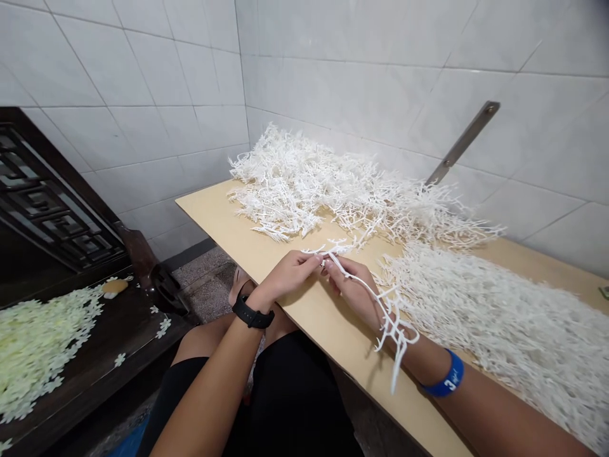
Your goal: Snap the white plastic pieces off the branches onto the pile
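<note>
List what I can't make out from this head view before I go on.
- Fingertips of left hand and right hand: they meet over a white plastic sprig, so the exact grip is hidden.
- Table: the right end is cut off by the frame edge, and the near edge is partly behind the forearms.
- Metal bar: its lower end is buried in the white sprig pile.
- Small thing at the right edge: cut off, too small to tell.

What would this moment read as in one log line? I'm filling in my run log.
left hand: pinching white plastic branched sprig | right hand: pinching same sprig | surface: light wooden board | nearby: white sprig heaps
</note>
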Demonstrator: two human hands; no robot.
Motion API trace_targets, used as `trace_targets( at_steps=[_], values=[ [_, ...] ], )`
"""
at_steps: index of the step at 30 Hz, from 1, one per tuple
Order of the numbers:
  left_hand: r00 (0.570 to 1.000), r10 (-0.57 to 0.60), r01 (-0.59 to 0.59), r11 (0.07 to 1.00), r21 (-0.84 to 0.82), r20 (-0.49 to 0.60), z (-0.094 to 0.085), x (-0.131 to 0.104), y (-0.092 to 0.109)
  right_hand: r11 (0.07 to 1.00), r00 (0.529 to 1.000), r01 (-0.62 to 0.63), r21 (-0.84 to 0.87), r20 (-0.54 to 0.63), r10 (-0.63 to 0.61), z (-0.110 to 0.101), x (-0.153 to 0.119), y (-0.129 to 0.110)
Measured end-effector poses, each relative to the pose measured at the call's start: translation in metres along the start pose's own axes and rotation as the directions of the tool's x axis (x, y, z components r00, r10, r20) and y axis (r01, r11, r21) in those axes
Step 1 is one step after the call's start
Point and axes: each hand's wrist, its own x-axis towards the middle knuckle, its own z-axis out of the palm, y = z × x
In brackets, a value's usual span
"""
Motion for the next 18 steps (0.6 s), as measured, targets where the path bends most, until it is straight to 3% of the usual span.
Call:
trace_targets(
  at_steps=[4, 9, 14, 18],
  values=[
    [0.999, -0.037, 0.037, 0.999, -0.01, 0.002, 0.001, -0.001, -0.006, 1.0, 1.0, -0.001, 0.027, -0.014, 0.001, 0.002, 0.0, 0.003],
    [0.99, -0.073, 0.058, 0.991, -0.121, -0.118, 0.009, 0.0, -0.006, 0.999, 1.0, -0.026, -0.034, -0.01, 0.025, 0.005, 0.0, 0.003],
    [0.955, -0.114, 0.134, 0.989, 0.057, -0.272, 0.016, -0.002, -0.002, 0.996, 0.999, -0.037, -0.079, -0.012, 0.036, 0.007, 0.005, 0.003],
    [0.953, -0.114, 0.134, 0.99, 0.052, -0.281, 0.018, -0.001, 0.001, 0.992, 0.999, -0.04, -0.12, -0.018, 0.039, 0.006, 0.007, 0.005]
  ],
)
